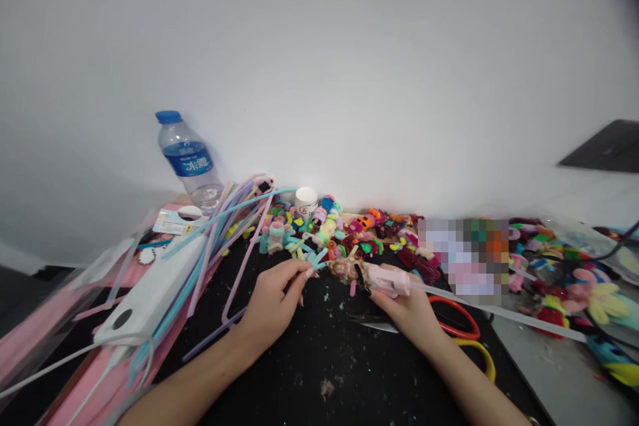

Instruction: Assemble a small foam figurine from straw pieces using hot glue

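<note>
Over the black table (pixel 319 346), the left hand (pixel 274 296) pinches thumb-to-finger a light-blue pipe-cleaner piece (pixel 317 257) that looks unfinished, the right hand (pixel 407 311) wraps a pale-pink glue gun (pixel 391 280), nozzle (pixel 344 271) close to that piece, and seemingly completed pipe-cleaner figures (pixel 276 235) lie heaped behind.

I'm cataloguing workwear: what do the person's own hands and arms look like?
The left hand and right hand are ungloved. The forearms are slender and bare where they show clearly; anything worn higher up is out of view.
</note>
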`<state>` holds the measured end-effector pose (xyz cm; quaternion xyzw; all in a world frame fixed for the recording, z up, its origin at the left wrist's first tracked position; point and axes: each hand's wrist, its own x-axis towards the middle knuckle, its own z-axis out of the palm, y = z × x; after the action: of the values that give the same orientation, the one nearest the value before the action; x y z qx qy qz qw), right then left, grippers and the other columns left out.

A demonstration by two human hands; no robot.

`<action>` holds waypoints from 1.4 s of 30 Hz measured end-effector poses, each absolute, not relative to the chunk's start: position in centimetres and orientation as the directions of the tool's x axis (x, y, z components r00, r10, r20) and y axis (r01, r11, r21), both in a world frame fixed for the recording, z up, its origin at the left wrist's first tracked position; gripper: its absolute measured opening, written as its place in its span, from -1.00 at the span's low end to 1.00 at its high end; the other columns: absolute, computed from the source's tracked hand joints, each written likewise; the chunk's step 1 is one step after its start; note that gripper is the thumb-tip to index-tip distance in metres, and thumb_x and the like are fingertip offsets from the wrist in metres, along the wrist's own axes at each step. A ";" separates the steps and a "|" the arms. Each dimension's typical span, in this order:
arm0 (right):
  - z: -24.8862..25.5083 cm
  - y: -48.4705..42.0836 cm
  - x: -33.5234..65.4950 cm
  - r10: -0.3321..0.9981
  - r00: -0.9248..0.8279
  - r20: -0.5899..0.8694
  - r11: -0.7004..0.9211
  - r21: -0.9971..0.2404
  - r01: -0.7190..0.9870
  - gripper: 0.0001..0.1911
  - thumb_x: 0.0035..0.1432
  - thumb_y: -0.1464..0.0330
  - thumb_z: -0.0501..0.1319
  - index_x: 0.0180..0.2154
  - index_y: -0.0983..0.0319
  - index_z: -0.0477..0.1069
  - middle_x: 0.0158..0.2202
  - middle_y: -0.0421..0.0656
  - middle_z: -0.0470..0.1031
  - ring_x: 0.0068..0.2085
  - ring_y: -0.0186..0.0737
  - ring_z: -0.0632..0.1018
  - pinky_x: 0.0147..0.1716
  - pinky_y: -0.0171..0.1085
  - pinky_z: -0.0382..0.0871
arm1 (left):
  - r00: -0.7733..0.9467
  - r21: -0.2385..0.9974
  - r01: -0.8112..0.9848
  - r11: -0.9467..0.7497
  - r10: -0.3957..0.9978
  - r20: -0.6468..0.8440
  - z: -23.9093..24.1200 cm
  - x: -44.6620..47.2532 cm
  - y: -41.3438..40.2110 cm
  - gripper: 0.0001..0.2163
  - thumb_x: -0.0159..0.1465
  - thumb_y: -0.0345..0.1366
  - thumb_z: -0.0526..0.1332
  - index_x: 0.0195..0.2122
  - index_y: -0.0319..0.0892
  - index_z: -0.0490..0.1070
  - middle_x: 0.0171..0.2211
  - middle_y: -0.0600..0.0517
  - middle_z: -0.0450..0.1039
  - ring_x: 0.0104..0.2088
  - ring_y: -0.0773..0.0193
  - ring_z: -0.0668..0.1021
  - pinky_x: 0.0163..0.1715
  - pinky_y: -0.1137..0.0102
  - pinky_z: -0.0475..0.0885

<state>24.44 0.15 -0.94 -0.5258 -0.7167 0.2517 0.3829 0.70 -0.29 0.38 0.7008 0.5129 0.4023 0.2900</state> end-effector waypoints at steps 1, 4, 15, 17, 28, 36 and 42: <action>-1.0 0.2 24.4 0.948 -0.151 0.280 0.315 -0.767 0.559 -0.82 0.00 0.26 0.22 -0.50 0.24 0.37 -0.56 -0.19 0.43 -0.53 -0.28 0.40 -0.55 -0.34 0.33 | 0.150 0.818 0.487 -0.307 0.952 0.268 0.4 0.7 -0.3 -0.80 0.29 -0.30 0.04 -0.35 -0.19 0.43 -0.64 0.13 0.32 -0.61 0.35 0.41 -0.52 0.48 0.28; -1.0 0.1 24.4 0.949 -0.159 0.274 0.315 -0.769 0.556 -0.82 0.00 0.26 0.22 -0.51 0.23 0.35 -0.57 -0.20 0.41 -0.53 -0.28 0.40 -0.55 -0.35 0.32 | 0.150 0.814 0.491 -0.311 0.950 0.272 0.4 0.7 -0.2 -0.81 0.29 -0.31 0.05 -0.36 -0.19 0.43 -0.64 0.13 0.31 -0.61 0.35 0.41 -0.52 0.49 0.27; -1.2 0.2 24.6 0.945 -0.156 0.287 0.324 -0.757 0.568 -0.83 0.04 0.26 0.20 -0.45 0.23 0.39 -0.51 -0.18 0.45 -0.50 -0.25 0.44 -0.50 -0.33 0.33 | 0.141 0.829 0.469 -0.306 0.952 0.271 0.4 0.6 -0.3 -0.82 0.28 -0.32 0.05 -0.36 -0.20 0.42 -0.61 0.13 0.32 -0.60 0.36 0.41 -0.53 0.49 0.29; -1.0 0.2 24.6 0.943 -0.162 0.291 0.330 -0.749 0.575 -0.83 0.04 0.26 0.21 -0.46 0.23 0.38 -0.52 -0.19 0.44 -0.50 -0.26 0.43 -0.50 -0.33 0.32 | 0.138 0.830 0.467 -0.303 0.953 0.271 0.4 0.6 -0.3 -0.82 0.28 -0.32 0.05 -0.36 -0.21 0.42 -0.61 0.12 0.32 -0.60 0.36 0.41 -0.52 0.49 0.29; -0.6 0.3 24.4 0.928 -0.176 0.327 0.369 -0.759 0.536 -0.85 0.03 0.31 0.21 -0.48 0.24 0.32 -0.55 -0.24 0.37 -0.53 -0.32 0.38 -0.54 -0.38 0.24 | 0.137 0.830 0.460 -0.315 0.949 0.284 0.5 0.6 -0.3 -0.81 0.29 -0.32 0.04 -0.35 -0.23 0.41 -0.60 0.12 0.31 -0.61 0.38 0.40 -0.53 0.49 0.29; -0.2 0.3 24.2 0.898 -0.196 0.393 0.430 -0.696 0.575 -0.79 0.05 0.31 0.21 -0.54 0.22 0.25 -0.58 -0.26 0.31 -0.57 -0.35 0.32 -0.59 -0.39 0.16 | 0.123 0.839 0.447 -0.312 0.950 0.288 0.4 0.5 -0.3 -0.82 0.28 -0.32 0.05 -0.36 -0.23 0.41 -0.60 0.13 0.31 -0.61 0.38 0.40 -0.54 0.50 0.28; -0.6 0.2 24.5 0.892 -0.198 0.407 0.429 -0.620 0.657 -0.81 0.08 0.28 0.18 -0.50 0.22 0.28 -0.55 -0.22 0.35 -0.52 -0.29 0.38 -0.54 -0.35 0.21 | 0.095 0.854 0.427 -0.297 0.954 0.285 0.4 0.5 -0.1 -0.83 0.27 -0.31 0.07 -0.35 -0.23 0.42 -0.63 0.14 0.30 -0.63 0.38 0.39 -0.54 0.49 0.29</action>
<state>24.49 0.24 -0.64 -0.5107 -0.7580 0.1572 0.3741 0.54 -0.13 0.43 0.6759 0.5107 0.4380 0.3008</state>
